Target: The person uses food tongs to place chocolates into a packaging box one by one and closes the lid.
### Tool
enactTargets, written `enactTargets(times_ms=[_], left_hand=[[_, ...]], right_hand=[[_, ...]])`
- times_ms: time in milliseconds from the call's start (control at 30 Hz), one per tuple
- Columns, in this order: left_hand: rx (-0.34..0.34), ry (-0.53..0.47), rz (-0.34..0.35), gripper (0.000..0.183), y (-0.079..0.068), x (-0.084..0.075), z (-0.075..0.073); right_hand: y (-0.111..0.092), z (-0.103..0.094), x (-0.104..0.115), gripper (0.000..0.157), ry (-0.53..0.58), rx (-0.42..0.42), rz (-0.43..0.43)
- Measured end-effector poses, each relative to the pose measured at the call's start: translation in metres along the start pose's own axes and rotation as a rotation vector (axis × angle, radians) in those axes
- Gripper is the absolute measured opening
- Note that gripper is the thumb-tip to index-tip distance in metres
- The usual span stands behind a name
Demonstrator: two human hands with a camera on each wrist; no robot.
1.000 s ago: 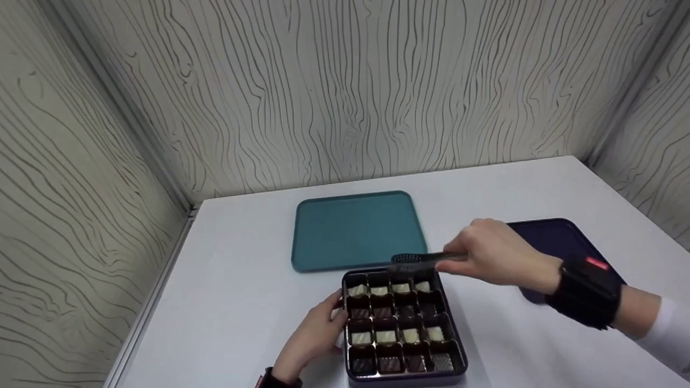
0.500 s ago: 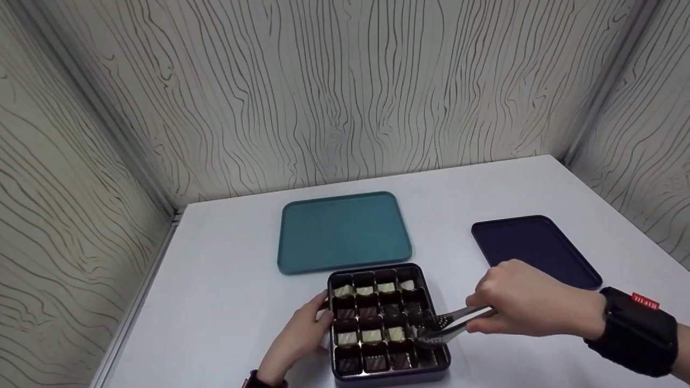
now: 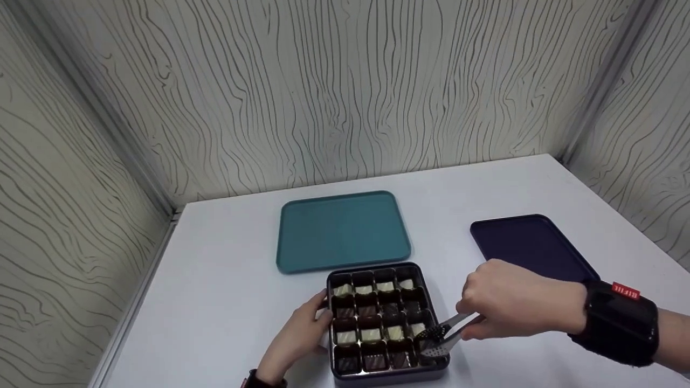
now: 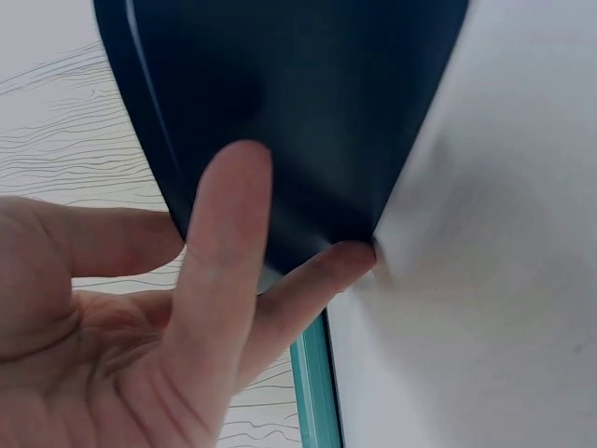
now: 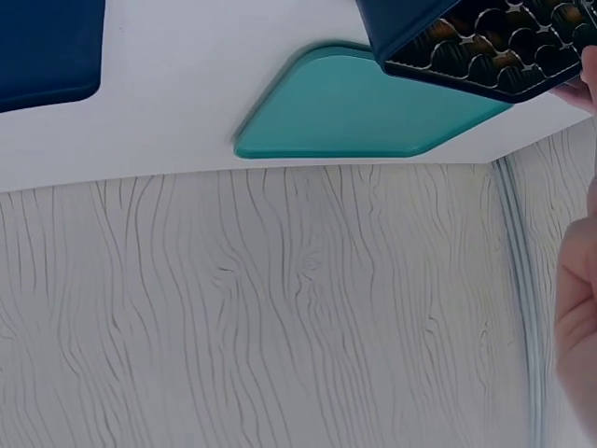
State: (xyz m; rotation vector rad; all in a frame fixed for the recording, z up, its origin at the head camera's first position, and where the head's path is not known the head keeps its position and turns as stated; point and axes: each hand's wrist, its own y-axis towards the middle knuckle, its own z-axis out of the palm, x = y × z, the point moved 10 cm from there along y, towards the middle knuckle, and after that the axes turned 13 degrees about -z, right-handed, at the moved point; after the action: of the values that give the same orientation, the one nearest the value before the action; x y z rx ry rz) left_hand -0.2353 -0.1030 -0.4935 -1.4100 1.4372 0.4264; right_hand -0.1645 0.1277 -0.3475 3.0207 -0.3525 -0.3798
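A dark box holds chocolates in a divided insert, in rows of white chocolates and dark chocolates. My left hand rests against the box's left side, its thumb near the rim. In the left wrist view, extended fingers touch the dark wall, one at the bottom edge. With my right hand I grip metal tongs with perforated tips. The parted tips reach into the near right corner compartment and cover most of it. Whether they touch the chocolate there, I cannot tell.
Just behind the box lies a teal tray on the white table. A dark purple tray lies to the right, partly behind my right hand. Wood-patterned panels enclose the back and sides.
My right hand has brought the tongs from over the box's far edge down to its near right corner, and their tips have spread. My left hand stays at the box. The head view has shifted slightly.
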Motion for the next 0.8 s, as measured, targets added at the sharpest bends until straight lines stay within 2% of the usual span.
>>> enactTargets(times_ms=[100, 233, 467, 667, 800], left_hand=[[-0.002, 0.008, 0.009, 0.061, -0.001, -0.001, 0.0], [0.002, 0.005, 0.009, 0.061, -0.001, -0.001, 0.0], [-0.007, 0.005, 0.0, 0.061, -0.002, 0.0, -0.003], [-0.018, 0.017, 0.009, 0.061, -0.001, -0.002, -0.002], [-0.032, 0.052, 0.029, 0.06, -0.002, -0.005, -0.002]], right_hand=[[0.006, 0.002, 0.002, 0.046, -0.006, 0.036, -0.017], [0.018, 0.005, 0.003, 0.05, -0.025, 0.128, -0.035], [0.046, 0.016, 0.016, 0.05, -0.181, 0.283, -0.13], [0.055, 0.027, 0.025, 0.047, -0.269, 0.33, -0.194], [0.055, 0.031, 0.026, 0.045, -0.254, 0.32, -0.204]])
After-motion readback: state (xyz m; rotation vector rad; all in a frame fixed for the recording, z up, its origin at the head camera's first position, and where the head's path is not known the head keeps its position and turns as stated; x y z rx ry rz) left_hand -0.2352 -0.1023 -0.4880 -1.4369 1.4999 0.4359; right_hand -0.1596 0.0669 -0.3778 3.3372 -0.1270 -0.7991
